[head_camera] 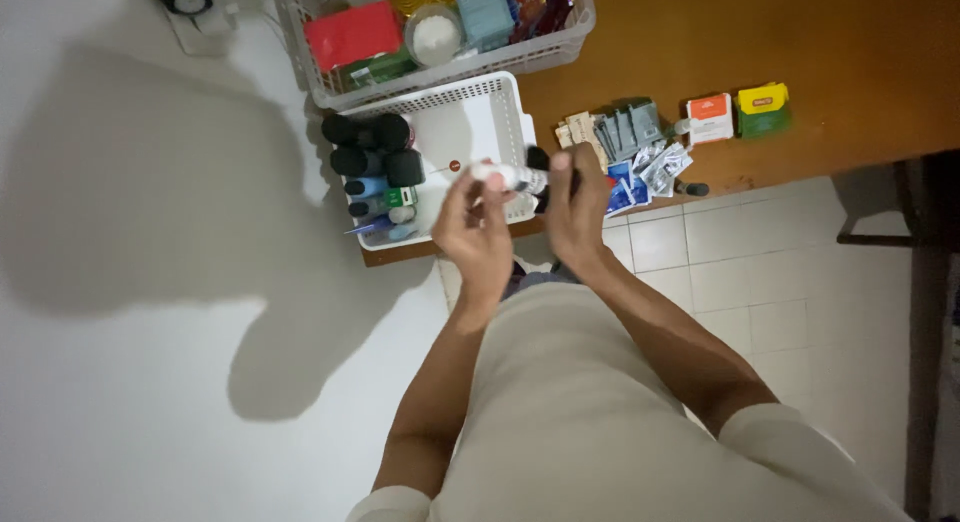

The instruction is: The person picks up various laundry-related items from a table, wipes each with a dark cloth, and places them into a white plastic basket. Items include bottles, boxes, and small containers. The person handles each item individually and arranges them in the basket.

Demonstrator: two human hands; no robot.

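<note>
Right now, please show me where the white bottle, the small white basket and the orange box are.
white bottle (497, 172), head view, on its body.
small white basket (478, 122), head view, on its bare floor.
orange box (710, 117), head view, on its top face.

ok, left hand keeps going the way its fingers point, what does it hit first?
Probably the white basket just beyond the left hand, which grips a small white bottle; depth is unclear from above.

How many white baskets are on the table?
2. The small basket sits at the table's edge, just beyond the left hand and right hand, which hold a small white bottle. The big basket is behind it. More could be out of view.
</note>
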